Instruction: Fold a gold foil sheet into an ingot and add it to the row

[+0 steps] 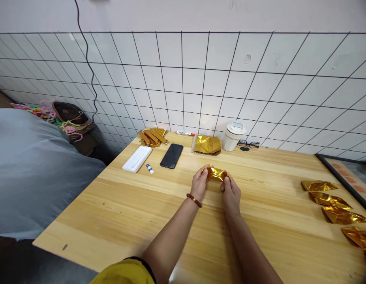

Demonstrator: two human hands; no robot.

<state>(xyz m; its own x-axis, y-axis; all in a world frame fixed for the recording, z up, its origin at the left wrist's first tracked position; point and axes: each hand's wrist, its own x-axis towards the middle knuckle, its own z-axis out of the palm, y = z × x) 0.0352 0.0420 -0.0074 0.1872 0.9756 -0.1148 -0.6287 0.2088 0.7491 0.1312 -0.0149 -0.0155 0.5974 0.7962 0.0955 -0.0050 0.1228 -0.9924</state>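
Between my two hands, just above the wooden table (132,213), is a piece of folded gold foil paper (216,174). My left hand (199,182) pinches its left end, thumb on top; a dark red bead bracelet (194,200) circles that wrist. The right end is gripped by my right hand (231,192), its fingers mostly hidden beneath. At the table's right side lie several folded gold foil pieces (336,200) in a row. Beyond my hands sits a flat stack of gold foil sheets (207,144).
A white cup (232,136) and glasses (249,144) stand near the tiled wall. Left of my hands are a black phone (171,156), a white power bank (137,159), a small glue bottle (150,169), gold strips (153,137) and a marker (184,133). A framed panel (345,177) lies right.
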